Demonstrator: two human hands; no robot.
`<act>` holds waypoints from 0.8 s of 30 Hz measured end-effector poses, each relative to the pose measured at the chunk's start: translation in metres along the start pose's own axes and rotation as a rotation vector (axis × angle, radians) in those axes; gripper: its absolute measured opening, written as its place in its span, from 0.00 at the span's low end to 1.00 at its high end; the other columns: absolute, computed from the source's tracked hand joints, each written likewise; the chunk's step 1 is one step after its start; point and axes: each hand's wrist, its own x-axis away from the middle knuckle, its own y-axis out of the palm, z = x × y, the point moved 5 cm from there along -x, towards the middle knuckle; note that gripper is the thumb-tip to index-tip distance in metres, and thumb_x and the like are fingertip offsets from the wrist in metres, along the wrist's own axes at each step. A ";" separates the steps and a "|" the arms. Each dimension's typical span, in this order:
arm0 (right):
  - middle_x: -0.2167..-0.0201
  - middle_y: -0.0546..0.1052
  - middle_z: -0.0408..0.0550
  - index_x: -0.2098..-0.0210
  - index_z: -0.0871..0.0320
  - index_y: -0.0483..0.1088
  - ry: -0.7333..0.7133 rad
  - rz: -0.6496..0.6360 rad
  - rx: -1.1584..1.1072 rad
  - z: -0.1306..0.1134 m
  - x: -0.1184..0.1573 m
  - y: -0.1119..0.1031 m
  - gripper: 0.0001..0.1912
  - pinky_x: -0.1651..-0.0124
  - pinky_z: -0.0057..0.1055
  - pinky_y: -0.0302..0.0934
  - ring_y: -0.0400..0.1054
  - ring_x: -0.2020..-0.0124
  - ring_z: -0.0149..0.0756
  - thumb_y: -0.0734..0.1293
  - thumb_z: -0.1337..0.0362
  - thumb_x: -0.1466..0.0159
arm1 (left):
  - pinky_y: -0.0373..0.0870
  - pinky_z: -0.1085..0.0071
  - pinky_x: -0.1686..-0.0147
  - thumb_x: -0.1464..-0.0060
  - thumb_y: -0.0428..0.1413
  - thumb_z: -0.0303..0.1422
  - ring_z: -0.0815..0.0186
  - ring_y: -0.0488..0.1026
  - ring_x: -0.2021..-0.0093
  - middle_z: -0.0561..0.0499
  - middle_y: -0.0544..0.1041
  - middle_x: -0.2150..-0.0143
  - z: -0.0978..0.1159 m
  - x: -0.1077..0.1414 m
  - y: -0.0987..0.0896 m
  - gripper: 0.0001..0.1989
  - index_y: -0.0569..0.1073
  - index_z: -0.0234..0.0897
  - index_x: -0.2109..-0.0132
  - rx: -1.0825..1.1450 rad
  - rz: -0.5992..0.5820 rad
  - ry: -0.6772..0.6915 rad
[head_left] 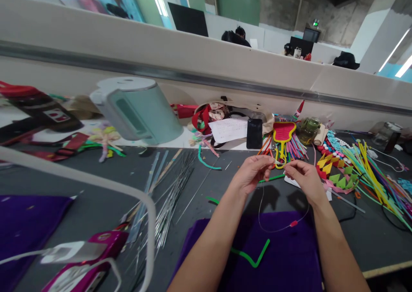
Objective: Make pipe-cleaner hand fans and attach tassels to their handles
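Note:
My left hand [255, 171] and my right hand [302, 178] are raised close together over the table, fingers pinched. Between their fingertips runs a thin, pale string. A loop of this string [269, 231] hangs below both hands, with a small pink-red piece [293, 223] on its right side. Under the loop lies a dark purple cloth [286, 257]. On that cloth rests a bent green pipe cleaner [254, 263]. Just behind the fingertips is a yellow-rimmed red scoop [283, 133].
A pale green kettle [144, 111], wire rods [174, 197], a black phone [254, 134] and a white paper [228, 129] surround the hands. Colourful pipe cleaners [376, 176] and a felt crown [337, 176] lie right. A white cable arcs across the left; a pink device [106, 244] lies near it.

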 end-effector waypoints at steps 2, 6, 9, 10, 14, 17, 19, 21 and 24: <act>0.74 0.76 0.43 0.69 0.58 0.76 -0.031 -0.001 0.033 -0.002 -0.001 0.003 0.12 0.68 0.28 0.61 0.67 0.73 0.32 0.72 0.54 0.43 | 0.62 0.80 0.87 0.63 0.67 0.37 0.77 0.62 0.86 0.57 0.69 0.82 -0.001 -0.001 0.001 0.14 0.72 0.32 0.76 -0.012 -0.001 -0.003; 0.71 0.78 0.45 0.64 0.57 0.75 -0.058 0.058 0.029 -0.008 -0.002 0.005 0.15 0.67 0.30 0.64 0.71 0.71 0.35 0.71 0.53 0.43 | 0.63 0.79 0.87 0.63 0.67 0.37 0.76 0.64 0.86 0.56 0.71 0.80 -0.001 0.003 0.007 0.14 0.74 0.31 0.73 -0.031 -0.021 -0.001; 0.70 0.78 0.46 0.63 0.57 0.75 -0.086 0.087 0.046 -0.015 -0.003 0.005 0.14 0.67 0.31 0.66 0.72 0.71 0.37 0.70 0.53 0.41 | 0.63 0.79 0.86 0.62 0.67 0.37 0.75 0.66 0.85 0.56 0.70 0.80 0.001 0.008 0.015 0.14 0.74 0.32 0.72 -0.074 -0.042 0.004; 0.70 0.79 0.47 0.63 0.57 0.75 -0.114 0.093 0.075 -0.019 -0.003 0.005 0.13 0.67 0.31 0.66 0.72 0.70 0.37 0.69 0.54 0.41 | 0.63 0.79 0.85 0.62 0.67 0.37 0.74 0.67 0.85 0.56 0.70 0.80 0.001 0.010 0.017 0.13 0.74 0.32 0.73 -0.092 -0.047 0.008; 0.63 0.79 0.49 0.62 0.56 0.77 -0.238 0.037 0.221 -0.034 -0.003 0.005 0.09 0.60 0.32 0.65 0.73 0.63 0.38 0.67 0.59 0.38 | 0.63 0.78 0.83 0.60 0.66 0.36 0.73 0.69 0.84 0.55 0.71 0.80 0.003 0.016 0.024 0.12 0.73 0.32 0.73 -0.156 -0.075 0.028; 0.65 0.78 0.47 0.64 0.56 0.77 -0.293 -0.011 0.303 -0.047 -0.001 0.007 0.07 0.61 0.31 0.64 0.71 0.63 0.37 0.67 0.62 0.38 | 0.63 0.78 0.82 0.58 0.65 0.38 0.72 0.69 0.82 0.55 0.71 0.80 0.005 0.018 0.028 0.13 0.73 0.32 0.74 -0.191 -0.091 0.053; 0.68 0.77 0.46 0.66 0.55 0.77 -0.328 -0.006 0.334 -0.059 0.003 0.010 0.06 0.64 0.30 0.62 0.70 0.67 0.36 0.67 0.63 0.38 | 0.63 0.78 0.81 0.57 0.64 0.39 0.71 0.70 0.81 0.54 0.72 0.80 0.009 0.022 0.031 0.13 0.74 0.33 0.73 -0.219 -0.073 0.122; 0.69 0.76 0.45 0.67 0.54 0.76 -0.375 0.032 0.335 -0.071 0.011 0.013 0.05 0.66 0.30 0.61 0.68 0.68 0.35 0.67 0.64 0.38 | 0.64 0.76 0.79 0.54 0.63 0.40 0.70 0.70 0.79 0.53 0.73 0.79 0.018 0.030 0.034 0.12 0.76 0.34 0.72 -0.288 0.000 0.264; 0.68 0.75 0.45 0.66 0.53 0.75 -0.463 0.141 0.312 -0.083 0.026 0.017 0.04 0.63 0.32 0.62 0.68 0.66 0.37 0.67 0.63 0.37 | 0.69 0.72 0.69 0.50 0.61 0.38 0.66 0.73 0.73 0.49 0.78 0.73 0.037 0.050 0.037 0.09 0.79 0.37 0.69 -0.521 0.168 0.589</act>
